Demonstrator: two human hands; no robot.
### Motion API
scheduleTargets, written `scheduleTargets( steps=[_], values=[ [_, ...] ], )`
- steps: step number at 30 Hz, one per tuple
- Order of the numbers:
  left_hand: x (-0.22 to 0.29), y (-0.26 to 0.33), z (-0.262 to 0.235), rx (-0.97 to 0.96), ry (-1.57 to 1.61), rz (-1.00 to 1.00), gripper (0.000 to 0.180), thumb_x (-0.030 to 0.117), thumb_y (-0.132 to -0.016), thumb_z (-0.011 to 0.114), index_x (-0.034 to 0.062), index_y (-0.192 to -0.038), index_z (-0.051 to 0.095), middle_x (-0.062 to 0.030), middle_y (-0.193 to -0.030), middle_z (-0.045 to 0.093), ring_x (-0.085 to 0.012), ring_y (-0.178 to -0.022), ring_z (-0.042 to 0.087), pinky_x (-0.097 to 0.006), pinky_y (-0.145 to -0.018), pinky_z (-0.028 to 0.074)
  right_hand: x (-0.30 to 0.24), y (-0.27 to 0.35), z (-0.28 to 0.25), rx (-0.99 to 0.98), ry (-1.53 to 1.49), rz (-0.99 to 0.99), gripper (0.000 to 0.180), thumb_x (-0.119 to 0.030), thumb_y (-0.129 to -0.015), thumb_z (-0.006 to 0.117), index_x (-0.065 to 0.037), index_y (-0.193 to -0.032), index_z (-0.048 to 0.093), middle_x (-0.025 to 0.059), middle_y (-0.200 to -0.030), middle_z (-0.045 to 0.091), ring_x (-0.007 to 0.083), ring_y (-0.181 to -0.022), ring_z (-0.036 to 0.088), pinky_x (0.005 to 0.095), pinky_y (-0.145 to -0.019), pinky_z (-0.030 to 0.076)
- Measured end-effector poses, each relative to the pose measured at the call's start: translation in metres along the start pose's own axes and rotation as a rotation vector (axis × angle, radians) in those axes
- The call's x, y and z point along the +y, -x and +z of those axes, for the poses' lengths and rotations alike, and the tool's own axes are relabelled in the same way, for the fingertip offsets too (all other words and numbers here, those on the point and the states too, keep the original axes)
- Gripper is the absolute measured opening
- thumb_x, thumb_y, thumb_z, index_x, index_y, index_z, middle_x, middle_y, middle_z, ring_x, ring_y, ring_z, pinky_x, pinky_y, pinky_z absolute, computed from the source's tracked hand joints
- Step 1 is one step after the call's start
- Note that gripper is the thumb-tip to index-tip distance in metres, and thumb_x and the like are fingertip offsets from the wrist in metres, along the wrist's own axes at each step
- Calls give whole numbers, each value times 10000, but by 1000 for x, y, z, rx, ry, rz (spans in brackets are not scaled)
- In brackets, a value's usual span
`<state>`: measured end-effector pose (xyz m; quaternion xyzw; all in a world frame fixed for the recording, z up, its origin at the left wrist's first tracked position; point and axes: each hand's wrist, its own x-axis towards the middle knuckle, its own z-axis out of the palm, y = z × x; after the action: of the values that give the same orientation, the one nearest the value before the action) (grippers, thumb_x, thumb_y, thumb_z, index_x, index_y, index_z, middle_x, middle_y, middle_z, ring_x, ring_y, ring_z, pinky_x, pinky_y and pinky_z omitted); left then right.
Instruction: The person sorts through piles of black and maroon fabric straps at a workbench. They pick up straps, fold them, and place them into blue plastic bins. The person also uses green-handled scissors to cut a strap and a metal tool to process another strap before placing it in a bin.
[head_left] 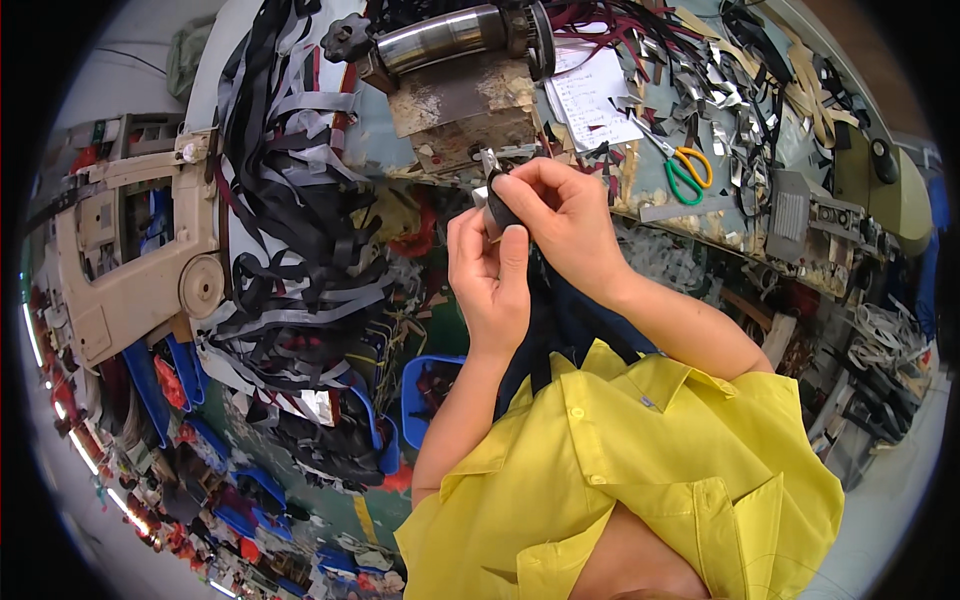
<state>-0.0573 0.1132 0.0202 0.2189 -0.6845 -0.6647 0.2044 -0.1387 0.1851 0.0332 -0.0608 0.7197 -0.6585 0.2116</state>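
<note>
My left hand and my right hand meet in front of the bench edge. Between their fingertips is a small dark grey strap piece, partly hidden by the fingers. The right thumb and forefinger pinch its upper end, while the left thumb and curled fingers close around its lower part. Just beyond the fingertips is a small shiny metal part; whether it touches the strap I cannot tell. Behind it stands a worn machine block carrying a steel roller and a black knob.
Long black and grey straps hang in a heap on the left, beside a beige sewing machine. Scissors with green and orange handles and a written sheet lie right of the roller. Below is a blue bin.
</note>
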Motion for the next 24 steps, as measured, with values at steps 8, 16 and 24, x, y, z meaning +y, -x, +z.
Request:
scheduleTargets(
  steps=[8, 16, 24],
  values=[
    [17, 13, -5, -111, 48, -143, 147, 83, -921, 475, -42, -990, 509, -58, -967, 467, -102, -594, 566, -221, -500, 465, -10, 7, -15, -204, -56, 32, 186, -133, -798, 634, 46, -851, 627, 36, -643, 614, 52, -577, 537, 230, -538, 443],
    [21, 24, -6, -117, -45, -60, 216, 159, -942, 457, -48, -949, 519, -60, -958, 459, -98, -591, 565, -209, -492, 447, -14, 20, -17, -216, -94, 118, 161, -130, -833, 631, 29, -853, 625, -17, -678, 590, 18, -608, 497, 193, -523, 403],
    [21, 30, -6, -97, 9, -90, 302, 227, -967, 397, -46, -970, 528, -60, -950, 474, -110, -598, 571, -216, -508, 466, -13, 22, -25, -275, -19, 51, 179, -131, -809, 637, 44, -850, 636, 49, -694, 644, 52, -621, 570, 214, -555, 461]
  ],
)
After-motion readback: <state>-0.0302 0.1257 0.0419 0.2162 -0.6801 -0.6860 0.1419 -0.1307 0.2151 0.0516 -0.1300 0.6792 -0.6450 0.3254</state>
